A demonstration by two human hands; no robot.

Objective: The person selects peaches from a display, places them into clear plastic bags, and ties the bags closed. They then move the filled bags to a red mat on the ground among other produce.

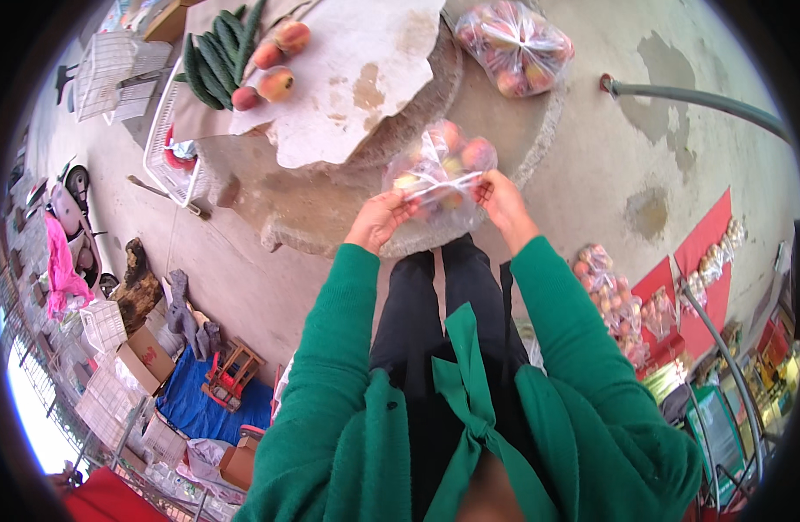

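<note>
A clear plastic bag of peaches [451,156] rests at the near edge of a round stone table [295,202]. My left hand [388,214] pinches the twisted white plastic at the bag's left side. On the other side, my right hand [499,202] grips the opposite end of that plastic, which is drawn out between both hands. Behind it, on the same table, stands a second bag of peaches [517,49], its top knotted. Loose peaches [276,83] lie to the left on a pale sheet [347,78], beside several dark green cucumbers [220,59].
A white plastic basket [168,156] stands left of the table. More bagged fruit [612,300] lies on the ground at right, near a red sheet [706,261]. A metal pole [700,98] reaches in from the right. A scooter [73,222] and a small wooden chair [233,375] are at left.
</note>
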